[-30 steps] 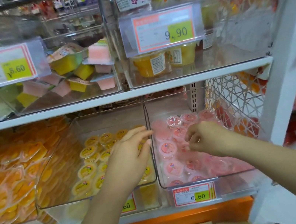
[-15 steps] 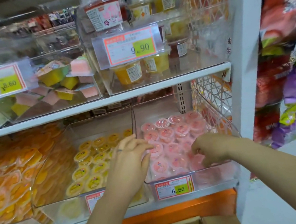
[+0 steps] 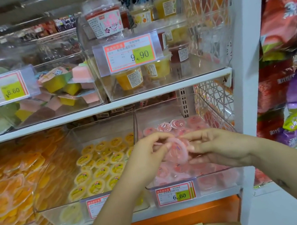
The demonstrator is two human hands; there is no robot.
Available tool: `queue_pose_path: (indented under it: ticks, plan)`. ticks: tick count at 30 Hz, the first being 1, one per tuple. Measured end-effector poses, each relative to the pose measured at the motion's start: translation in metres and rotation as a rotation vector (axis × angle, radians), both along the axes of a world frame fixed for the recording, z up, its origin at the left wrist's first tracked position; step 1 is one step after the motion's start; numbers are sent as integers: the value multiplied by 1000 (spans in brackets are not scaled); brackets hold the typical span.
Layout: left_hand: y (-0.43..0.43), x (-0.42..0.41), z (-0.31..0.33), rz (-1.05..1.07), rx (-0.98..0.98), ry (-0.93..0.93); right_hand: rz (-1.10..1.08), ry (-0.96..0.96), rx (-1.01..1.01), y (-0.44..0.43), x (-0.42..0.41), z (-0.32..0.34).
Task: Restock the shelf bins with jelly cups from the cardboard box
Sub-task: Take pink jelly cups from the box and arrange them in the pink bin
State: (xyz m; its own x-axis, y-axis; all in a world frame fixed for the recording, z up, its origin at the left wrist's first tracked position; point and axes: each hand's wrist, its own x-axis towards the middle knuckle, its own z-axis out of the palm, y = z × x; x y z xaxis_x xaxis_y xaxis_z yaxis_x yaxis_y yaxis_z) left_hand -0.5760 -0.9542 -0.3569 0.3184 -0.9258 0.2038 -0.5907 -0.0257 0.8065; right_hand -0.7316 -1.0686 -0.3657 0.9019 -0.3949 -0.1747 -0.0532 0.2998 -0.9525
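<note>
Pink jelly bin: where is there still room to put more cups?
Little: pink cups cover its floor, and the left hand and right hand hold one over the middle. The yellow bin has a bare strip between its back row and rear wall. The orange bin is heaped full.

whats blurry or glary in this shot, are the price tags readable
Head view: the pink jelly cup in the fingers is motion-smeared; the 9.90 price tag and 6.60 price tag read clearly; glare whitens the clear upper-left bin; the white upright leans from wide-angle distortion.
</note>
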Motion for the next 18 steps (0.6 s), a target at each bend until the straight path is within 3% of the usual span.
queue_pose_path:
  ticks: [4,9,10,13,15,16,18]
  plan:
    - [-9,3,0,65,-21,55,-222,53,-184,2,3,4]
    - [-34,0,-11,199,12,27,-343,157,-475,-10,23,2]
    - [-39,1,-12,211,30,-98,-359,191,-507,-17,28,0]
    - [-46,8,-5,215,203,-805,-386,326,-624,-39,42,-13]
    - [-49,19,4,228,248,-1162,-367,442,-672,-52,53,-28]
    - [-52,26,8,223,298,-1240,-335,499,-700,-55,57,-35]
    - [-56,40,12,181,401,-1198,-262,591,-759,-57,65,-47]
